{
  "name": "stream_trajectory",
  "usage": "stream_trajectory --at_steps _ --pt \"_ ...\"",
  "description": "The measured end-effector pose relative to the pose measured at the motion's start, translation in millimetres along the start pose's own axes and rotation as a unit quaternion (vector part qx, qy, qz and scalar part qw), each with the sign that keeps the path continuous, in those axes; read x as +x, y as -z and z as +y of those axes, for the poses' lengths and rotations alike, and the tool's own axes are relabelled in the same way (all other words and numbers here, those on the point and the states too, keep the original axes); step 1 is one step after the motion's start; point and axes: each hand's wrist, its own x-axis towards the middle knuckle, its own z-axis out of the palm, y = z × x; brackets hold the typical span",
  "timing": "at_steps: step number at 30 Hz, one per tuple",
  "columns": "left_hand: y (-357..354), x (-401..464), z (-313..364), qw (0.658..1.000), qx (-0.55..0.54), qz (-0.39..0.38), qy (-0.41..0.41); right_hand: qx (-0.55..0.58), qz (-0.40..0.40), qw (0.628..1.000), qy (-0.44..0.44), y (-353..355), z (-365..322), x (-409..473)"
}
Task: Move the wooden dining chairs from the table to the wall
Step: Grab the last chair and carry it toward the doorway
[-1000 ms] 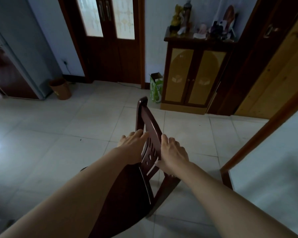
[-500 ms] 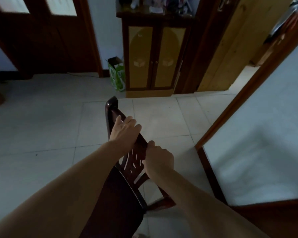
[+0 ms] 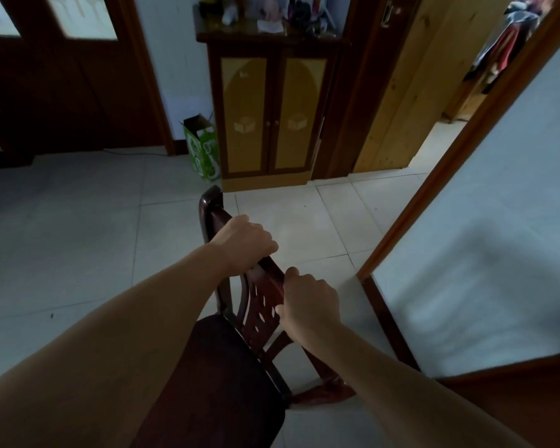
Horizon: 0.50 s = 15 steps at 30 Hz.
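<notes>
A dark wooden dining chair [image 3: 230,367] with a carved back and a dark seat fills the lower middle of the view, its back turned towards the far cabinet. My left hand [image 3: 244,242] grips the top rail of the backrest, fingers curled over it. My right hand [image 3: 311,305] grips the nearer end of the same rail, with its fingers wrapped round the back. The pale wall [image 3: 485,247] with a brown skirting board runs along the right, close to the chair's rear legs.
A yellow-doored wooden cabinet [image 3: 272,114] with clutter on top stands ahead. A green paper bag [image 3: 204,147] leans beside it. Dark double doors [image 3: 62,79] are at the far left, an open doorway [image 3: 446,92] at the far right. Pale floor tiles [image 3: 62,237] spread to the left.
The view has swung right, bringing the wall in close. Both hands have gone from resting on the backrest to gripping it, and the chair has moved nearer the wall.
</notes>
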Motion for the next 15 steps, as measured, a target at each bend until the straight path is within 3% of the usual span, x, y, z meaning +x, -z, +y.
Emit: stream_trajectory --at_steps 7,15 --pt "44.9 39.3 4.6 0.997 0.017 0.043 -0.055 -0.011 0.054 0.998 -0.017 34.0 35.5 -4.4" --pt "97.0 125.5 45.9 0.991 0.033 0.074 -0.109 -0.016 0.088 0.992 -0.087 65.1 120.4 -2.0"
